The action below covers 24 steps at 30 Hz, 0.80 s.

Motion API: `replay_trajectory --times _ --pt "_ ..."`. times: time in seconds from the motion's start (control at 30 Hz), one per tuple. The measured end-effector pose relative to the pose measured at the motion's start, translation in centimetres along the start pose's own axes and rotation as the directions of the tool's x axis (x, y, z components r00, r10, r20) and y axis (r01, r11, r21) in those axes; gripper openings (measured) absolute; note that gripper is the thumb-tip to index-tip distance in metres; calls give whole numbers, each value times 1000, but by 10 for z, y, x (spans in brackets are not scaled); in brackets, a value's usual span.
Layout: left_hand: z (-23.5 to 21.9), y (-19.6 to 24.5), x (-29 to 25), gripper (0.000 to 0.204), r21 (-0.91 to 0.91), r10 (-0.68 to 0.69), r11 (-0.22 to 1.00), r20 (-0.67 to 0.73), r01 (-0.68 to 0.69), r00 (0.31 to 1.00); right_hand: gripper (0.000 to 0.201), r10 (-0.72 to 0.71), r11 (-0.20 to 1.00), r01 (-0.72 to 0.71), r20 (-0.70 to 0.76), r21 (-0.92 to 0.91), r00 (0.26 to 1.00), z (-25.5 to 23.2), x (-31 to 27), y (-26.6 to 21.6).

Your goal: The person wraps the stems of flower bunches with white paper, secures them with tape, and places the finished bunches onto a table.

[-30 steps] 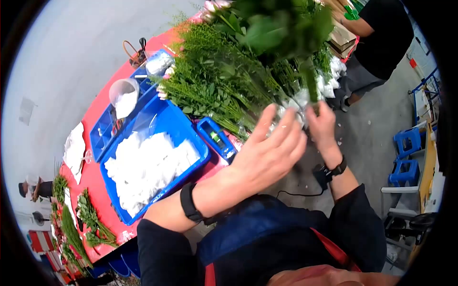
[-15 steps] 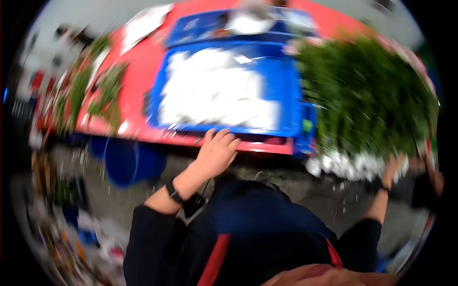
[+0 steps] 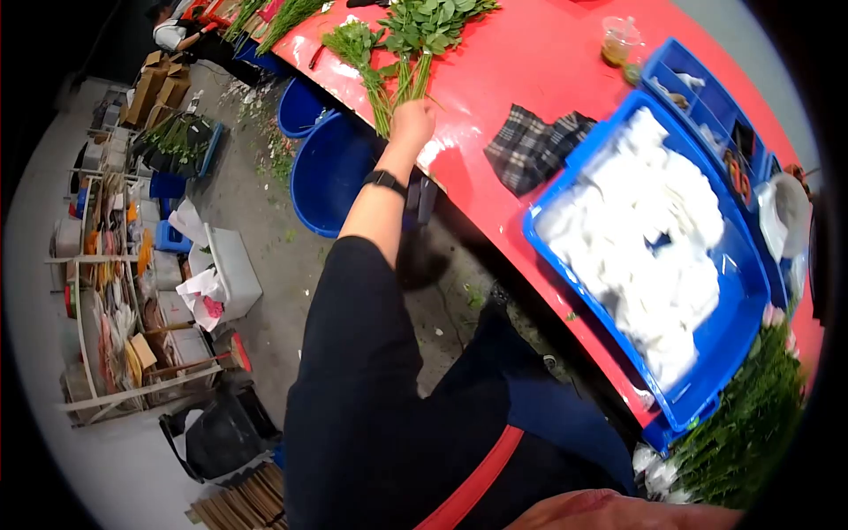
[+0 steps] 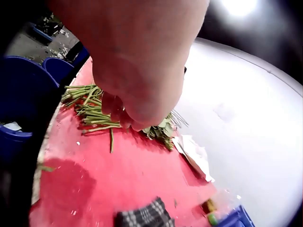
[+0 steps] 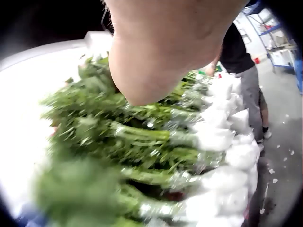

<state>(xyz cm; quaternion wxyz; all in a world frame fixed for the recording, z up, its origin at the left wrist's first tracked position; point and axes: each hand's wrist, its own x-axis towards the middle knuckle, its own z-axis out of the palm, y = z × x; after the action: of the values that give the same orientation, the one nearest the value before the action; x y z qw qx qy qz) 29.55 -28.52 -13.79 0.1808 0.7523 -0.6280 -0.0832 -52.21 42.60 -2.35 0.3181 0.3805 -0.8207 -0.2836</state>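
My left hand (image 3: 412, 126) is at the stem end of a bunch of leafy green stems (image 3: 428, 26) on the red table. In the left wrist view its fingers (image 4: 113, 106) curl down around the stems, whose cut ends (image 4: 94, 116) stick out to the left. A bunch of finer greenery (image 3: 358, 53) lies alongside. My right hand (image 5: 156, 52) is outside the head view; in the right wrist view its fingers are hidden. Below it lie rows of wrapped flower bunches (image 5: 142, 135) with white padded stem ends (image 5: 222, 182).
A blue tray (image 3: 755, 291) of white wadding stands on the red table (image 3: 495, 62), beside a plaid cloth (image 3: 530, 146). Blue tubs (image 3: 327, 177) are on the floor at the table edge. Another person (image 5: 236, 52) stands beyond the wrapped bunches.
The head view has swung left along the table. My left hand has gone from the wrapped bunches, past the tray's edge, to the leafy stems. My right hand has left the head view.
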Motion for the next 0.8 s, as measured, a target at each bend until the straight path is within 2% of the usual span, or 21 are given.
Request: replay_trajectory --times 0.07,0.17,0.2,0.27,0.3,0.37,0.4,0.43,0.5,0.53,0.57,0.6,0.67,0.7,0.73,0.77,0.8 --pt "20 -16 56 32 35 5 999 -89 -2 996 57 177 919 -236 206 314 962 -62 38 -51" --pt "39 -12 121 46 152 -237 961 30 230 971 44 -48 836 4 66 549 997 -104 90 -107" --pt "44 -7 135 49 250 -259 937 23 245 966 41 -108 787 83 5 612 994 -116 105 -126" --pt "53 -3 152 55 441 -299 856 -2 270 954 39 -147 682 132 -42 720 988 -193 128 -186" --pt "65 -9 169 48 516 -300 821 22 246 954 38 -209 655 200 -79 729 975 -225 137 -210" --pt "61 -7 176 50 372 -290 900 123 226 949 34 -291 582 292 -141 759 946 -276 152 -255" --pt "55 -2 177 51 298 -282 928 173 223 944 31 -280 539 247 -105 806 954 -301 157 -277" --pt "46 5 171 46 118 -226 969 82 216 971 31 -315 489 272 -123 829 941 -318 164 -296" --pt "46 -1 176 43 -270 -185 935 189 232 965 31 -372 365 313 -171 877 912 -358 175 -339" --pt "45 -4 179 41 -452 -153 858 231 245 961 31 -396 290 333 -204 897 895 -384 181 -363" --pt "53 -9 177 33 -616 -82 767 184 180 979 31 -447 205 403 -281 892 849 -410 187 -386" --pt "44 0 166 29 -746 -39 623 268 233 963 30 -488 118 464 -356 878 797 -435 193 -409" --pt "-2 32 127 21 -890 82 275 400 365 913 31 -512 -206 516 -540 832 668 -476 205 -460" --pt "-17 44 110 19 -910 140 215 389 356 911 31 -534 -260 491 -548 831 644 -495 209 -482" --pt "-30 55 93 18 -925 197 150 374 349 906 35 -528 -368 443 -576 817 624 -507 214 -507" --pt "-40 66 79 17 -937 256 81 348 339 902 40 -489 -468 394 -603 791 630 -524 219 -530" --pt "-46 75 64 18 -946 295 32 318 323 901 55 -522 -526 266 -554 808 649 -539 221 -551"
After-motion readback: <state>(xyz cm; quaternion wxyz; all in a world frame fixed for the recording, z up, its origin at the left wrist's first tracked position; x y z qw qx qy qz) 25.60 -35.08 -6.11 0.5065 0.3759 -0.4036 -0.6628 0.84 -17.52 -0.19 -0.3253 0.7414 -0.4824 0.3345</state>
